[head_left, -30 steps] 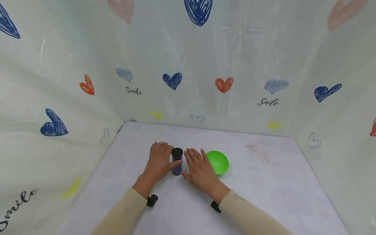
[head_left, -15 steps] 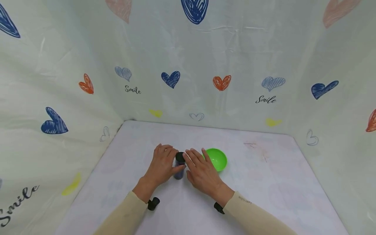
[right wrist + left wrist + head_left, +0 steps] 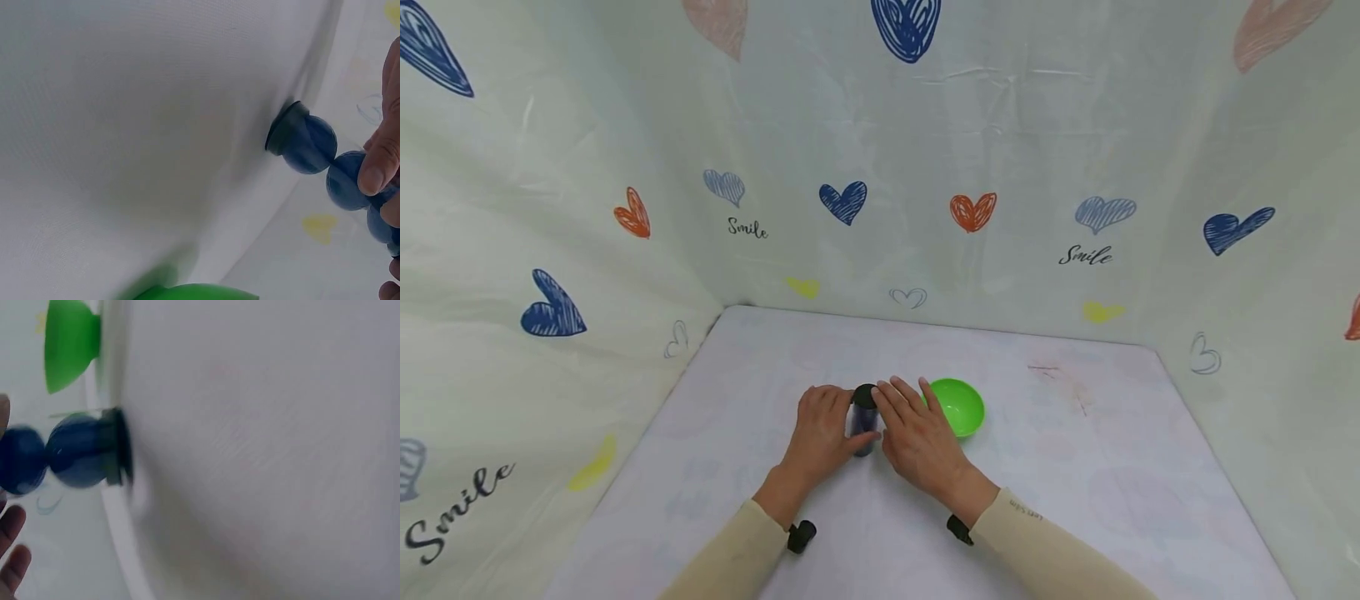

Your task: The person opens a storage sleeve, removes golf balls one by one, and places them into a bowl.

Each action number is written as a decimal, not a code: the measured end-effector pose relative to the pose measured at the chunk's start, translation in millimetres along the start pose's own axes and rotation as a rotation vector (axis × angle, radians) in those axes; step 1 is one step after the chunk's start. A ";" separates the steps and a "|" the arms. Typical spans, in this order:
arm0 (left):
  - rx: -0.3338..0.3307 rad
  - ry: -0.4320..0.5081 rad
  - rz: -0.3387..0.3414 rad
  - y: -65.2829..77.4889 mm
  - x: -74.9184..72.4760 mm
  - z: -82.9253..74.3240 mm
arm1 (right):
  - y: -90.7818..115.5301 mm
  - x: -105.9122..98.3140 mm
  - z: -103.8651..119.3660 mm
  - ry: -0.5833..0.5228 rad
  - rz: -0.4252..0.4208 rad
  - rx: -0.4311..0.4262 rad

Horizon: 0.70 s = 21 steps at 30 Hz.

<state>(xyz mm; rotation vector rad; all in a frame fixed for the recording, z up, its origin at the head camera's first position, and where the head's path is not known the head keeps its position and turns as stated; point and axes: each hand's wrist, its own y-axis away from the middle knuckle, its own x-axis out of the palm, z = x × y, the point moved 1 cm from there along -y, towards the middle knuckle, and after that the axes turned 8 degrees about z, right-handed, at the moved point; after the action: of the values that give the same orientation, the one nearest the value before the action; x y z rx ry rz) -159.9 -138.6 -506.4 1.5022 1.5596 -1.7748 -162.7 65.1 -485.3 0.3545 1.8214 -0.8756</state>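
Upright on the white table stands a narrow clear-looking tube of blue balls (image 3: 863, 429) with a dark cap. In the left wrist view the blue balls (image 3: 78, 450) sit above a dark base; the right wrist view shows the blue balls (image 3: 309, 145) stacked in a row. My left hand (image 3: 823, 429) is on its left side, thumb across the front and fingers curved behind. Close on the right is my right hand (image 3: 921, 433), fingers nearly straight, tips at the cap. Both palms' contact with the tube is hidden.
Just beyond my right hand sits a bright green bowl (image 3: 961, 408), partly covered by the fingers. A white curtain (image 3: 1015, 125) printed with hearts surrounds the table's back and sides. Faint red marks (image 3: 1060, 383) show on the table (image 3: 1112, 467) at the right.
The tube and my left hand have shifted slightly right toward my right hand. The gap between the right fingertips and the cap has closed. The green bowl stays put.
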 end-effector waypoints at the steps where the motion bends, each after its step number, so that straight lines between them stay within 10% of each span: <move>1: -0.006 -0.010 -0.016 1.4 3.0 -0.7 | 0.3 0.4 -0.8 -0.002 -0.004 -0.001; 9: -0.065 -0.125 -0.025 1.9 12.7 -7.5 | 2.6 0.8 -7.0 -0.008 -0.033 0.005; 21: -0.084 -0.035 0.085 -8.4 12.2 -13.3 | 7.3 -0.1 -10.5 -0.032 -0.067 0.036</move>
<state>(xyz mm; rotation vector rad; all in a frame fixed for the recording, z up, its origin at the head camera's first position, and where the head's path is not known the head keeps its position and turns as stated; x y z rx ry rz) -165.0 -119.8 -510.4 1.4674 1.5105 -1.6597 -165.4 77.5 -486.1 0.3020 1.7982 -0.9564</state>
